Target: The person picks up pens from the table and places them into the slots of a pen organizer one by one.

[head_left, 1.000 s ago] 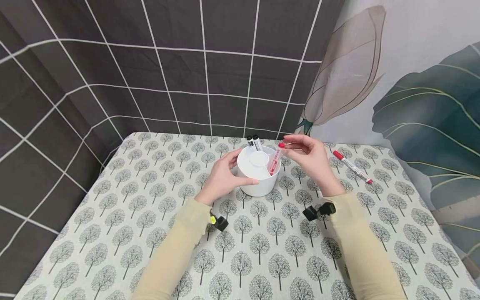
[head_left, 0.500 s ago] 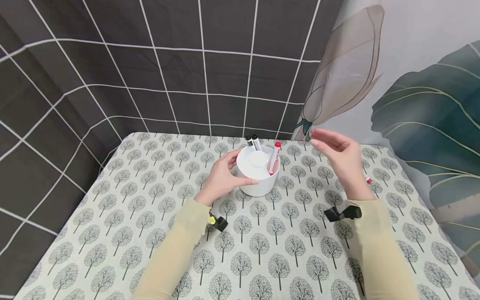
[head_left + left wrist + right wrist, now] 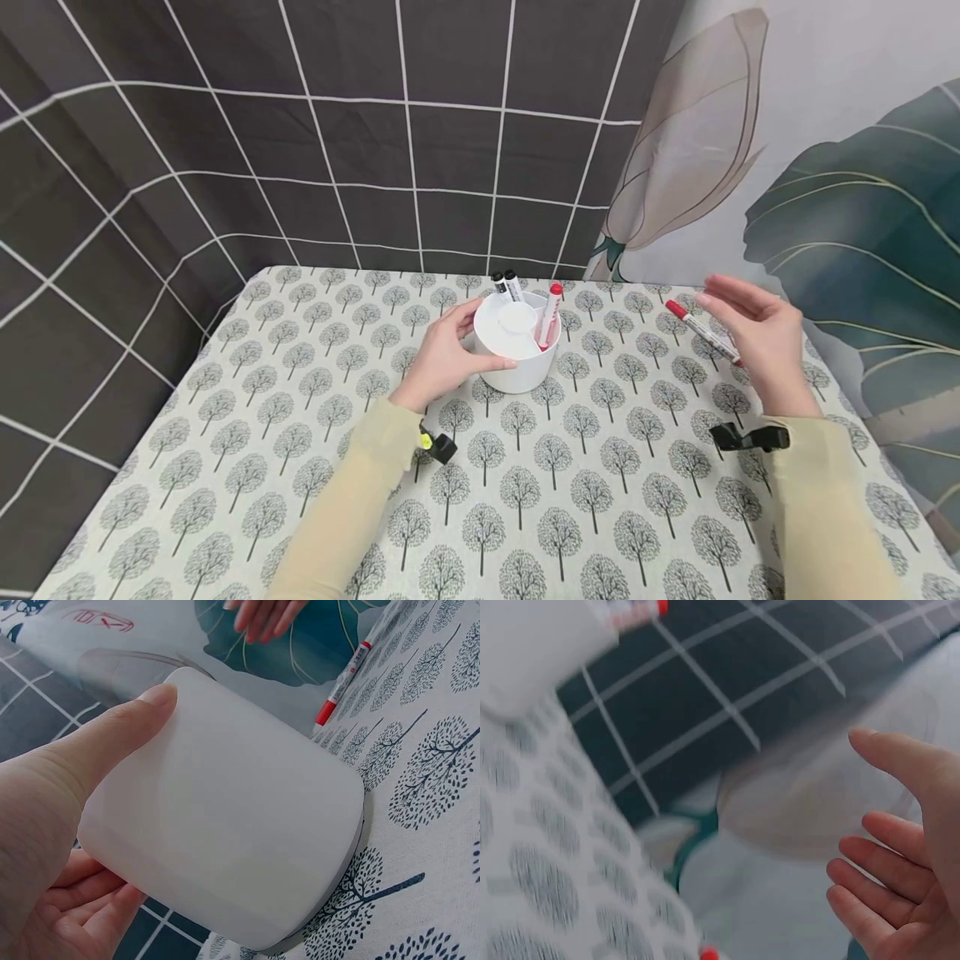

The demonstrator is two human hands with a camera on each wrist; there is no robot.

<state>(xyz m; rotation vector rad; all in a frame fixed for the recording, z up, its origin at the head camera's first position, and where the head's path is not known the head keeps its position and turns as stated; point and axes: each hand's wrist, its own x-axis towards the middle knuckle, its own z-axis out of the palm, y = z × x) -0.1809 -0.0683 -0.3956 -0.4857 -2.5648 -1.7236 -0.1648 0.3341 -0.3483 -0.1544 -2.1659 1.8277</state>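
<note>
My left hand (image 3: pixel 444 357) holds a white round pen holder (image 3: pixel 517 375), thumb on the near wall and fingers round its left side. A red marker (image 3: pixel 550 317) leans in the right compartment, cap up. Two black-capped markers (image 3: pixel 513 286) stand at the back of the holder. Over to the right, my right hand (image 3: pixel 768 346) is in the air with nothing in it, thumb apart from loosely bent fingers. Close by its left side another red marker (image 3: pixel 697 329) lies on the cloth, one end partly covered by the hand in the head view.
A tree-print cloth (image 3: pixel 487 517) covers the table. Behind it hangs a dark grid-patterned curtain (image 3: pixel 360 133), with a leaf-print curtain (image 3: pixel 847 167) at the right. Each wrist carries a small black camera (image 3: pixel 442 448).
My right hand let go of the red marker in the pen holder, then moved right toward the marker lying on the cloth. The left hand and the holder stay in place.
</note>
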